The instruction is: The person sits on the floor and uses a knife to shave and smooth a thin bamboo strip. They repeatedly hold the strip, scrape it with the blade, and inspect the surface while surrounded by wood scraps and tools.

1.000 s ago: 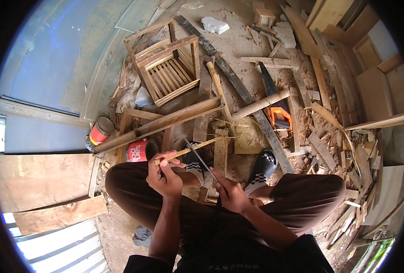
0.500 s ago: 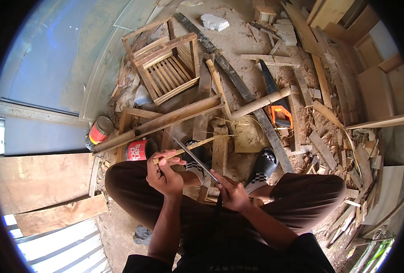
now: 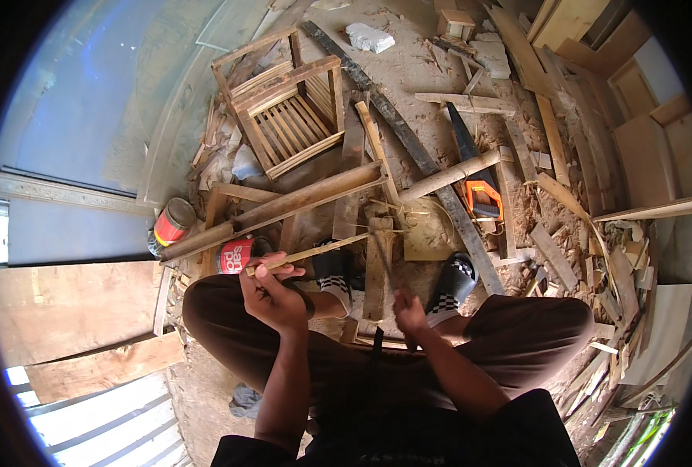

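Closed around the near end of a thin bamboo strip (image 3: 319,252) is my left hand (image 3: 274,302), above my left knee. The strip slants up and right, its far end over a short wooden block (image 3: 375,292) lying between my feet. My right hand (image 3: 410,314) grips the handle of a long knife (image 3: 384,263). Its dark, motion-blurred blade points away from me, with its tip near the strip's far end. Whether blade and strip touch, I cannot tell.
Two red-labelled cans (image 3: 235,255) (image 3: 175,222) stand at the left. Ahead lie a split bamboo length (image 3: 307,201), a slatted wooden frame (image 3: 291,117) and a long dark beam (image 3: 408,140). An orange-handled handsaw (image 3: 482,196) and scattered wood scraps (image 3: 552,257) are at the right.
The knife has swung right and away from my left hand, from crossing the strip's near part to its far end. My left hand and the strip have shifted slightly left and down.
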Demonstrator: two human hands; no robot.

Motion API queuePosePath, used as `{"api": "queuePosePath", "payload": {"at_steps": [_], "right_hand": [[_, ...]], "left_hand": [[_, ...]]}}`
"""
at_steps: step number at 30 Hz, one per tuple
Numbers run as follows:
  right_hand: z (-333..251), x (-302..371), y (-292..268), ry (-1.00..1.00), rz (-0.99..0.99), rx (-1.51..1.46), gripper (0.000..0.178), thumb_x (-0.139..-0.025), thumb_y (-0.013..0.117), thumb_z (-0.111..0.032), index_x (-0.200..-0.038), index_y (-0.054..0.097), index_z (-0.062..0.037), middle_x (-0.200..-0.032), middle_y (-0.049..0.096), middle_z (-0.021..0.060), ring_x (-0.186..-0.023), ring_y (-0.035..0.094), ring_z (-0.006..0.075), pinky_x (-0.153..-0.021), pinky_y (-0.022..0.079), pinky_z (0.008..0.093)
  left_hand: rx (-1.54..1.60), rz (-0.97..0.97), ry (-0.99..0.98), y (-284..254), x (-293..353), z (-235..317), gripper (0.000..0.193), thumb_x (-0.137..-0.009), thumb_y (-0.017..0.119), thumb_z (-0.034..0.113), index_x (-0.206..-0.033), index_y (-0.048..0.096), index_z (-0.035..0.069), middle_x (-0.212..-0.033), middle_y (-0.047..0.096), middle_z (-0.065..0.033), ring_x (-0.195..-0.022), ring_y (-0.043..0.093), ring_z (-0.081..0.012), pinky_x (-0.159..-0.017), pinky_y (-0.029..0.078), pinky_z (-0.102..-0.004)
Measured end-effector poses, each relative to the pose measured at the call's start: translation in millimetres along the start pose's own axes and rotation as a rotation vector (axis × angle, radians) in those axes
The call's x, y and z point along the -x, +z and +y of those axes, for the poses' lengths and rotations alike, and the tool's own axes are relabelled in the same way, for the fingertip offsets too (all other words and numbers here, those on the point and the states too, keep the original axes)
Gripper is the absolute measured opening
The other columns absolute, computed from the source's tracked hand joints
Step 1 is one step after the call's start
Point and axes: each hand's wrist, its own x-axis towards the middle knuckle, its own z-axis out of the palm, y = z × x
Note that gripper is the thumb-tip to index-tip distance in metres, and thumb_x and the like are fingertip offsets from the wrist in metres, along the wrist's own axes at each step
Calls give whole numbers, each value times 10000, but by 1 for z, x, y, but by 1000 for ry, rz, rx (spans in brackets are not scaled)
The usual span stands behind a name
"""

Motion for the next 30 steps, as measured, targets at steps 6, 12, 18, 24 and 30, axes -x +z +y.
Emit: {"api": "queuePosePath", "payload": {"at_steps": [6, 12, 18, 24, 30], "right_hand": [[-50, 15, 4, -343, 28, 2, 434, -1052, 491, -216, -1461, 512, -72, -1162, 675, 279, -1119, 640, 469, -935, 502, 427], [22, -16, 12, 59, 117, -52, 402, -1054, 507, -224, -1410, 575, -50, -1073, 685, 280, -986, 679, 347, -909, 510, 412], [23, -18, 18, -100, 153, 73, 453, -1070, 468, -255, -1504, 490, -127, -962, 691, 240, -896, 687, 372, -834, 522, 417], [29, -20, 9, 140, 4, 140, 472, -1054, 476, -304, -1488, 499, -119, -1183, 668, 297, -1163, 640, 435, -949, 503, 429], [30, -42, -18, 30, 209, 89, 449, -1022, 549, -331, -1365, 596, -45, -992, 701, 239, -913, 684, 393, -795, 540, 436]], "left_hand": [[5, 19, 39, -6, -1, 0, 307, -1097, 428, 168, -1011, 565, -93, -916, 709, -189, -659, 691, -167, -581, 608, -287], [10, 43, -10, -4, -2, -1, 277, -1092, 432, 144, -1026, 554, -95, -918, 701, -180, -654, 679, -163, -568, 608, -287], [65, 45, -30, 6, 1, 5, 276, -1094, 434, 152, -1037, 542, -96, -948, 690, -181, -661, 666, -149, -568, 613, -283], [98, 69, -69, 2, -12, 11, 290, -1106, 426, 178, -1060, 566, -72, -963, 685, -162, -678, 640, -130, -569, 602, -279], [239, 161, -2, -2, -80, 47, 341, -1113, 438, 258, -1099, 587, -49, -963, 681, -150, -692, 605, -117, -560, 570, -264]]}}
